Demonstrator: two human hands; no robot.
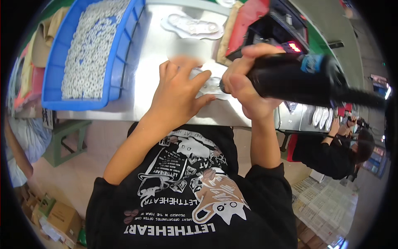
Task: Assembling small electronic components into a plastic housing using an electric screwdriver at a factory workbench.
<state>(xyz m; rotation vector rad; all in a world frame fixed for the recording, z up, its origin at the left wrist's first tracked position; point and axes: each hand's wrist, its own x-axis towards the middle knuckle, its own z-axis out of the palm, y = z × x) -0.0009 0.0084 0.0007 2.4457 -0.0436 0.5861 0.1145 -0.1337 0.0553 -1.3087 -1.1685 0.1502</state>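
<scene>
Head: one black tool in right hand.

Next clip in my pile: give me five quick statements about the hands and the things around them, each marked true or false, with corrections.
1. The right hand grips a black cylindrical tool. True.
2. Both hands are wrapped around the tool. False: only the right hand is; the left hand is at a pale, flat piece on the table.
3. The blue bin holds many small whitish parts. True.
4. The bin stands to the right of both hands. False: it stands to their left.
5. A second pale piece lies on the table beyond the left hand. True.
</scene>
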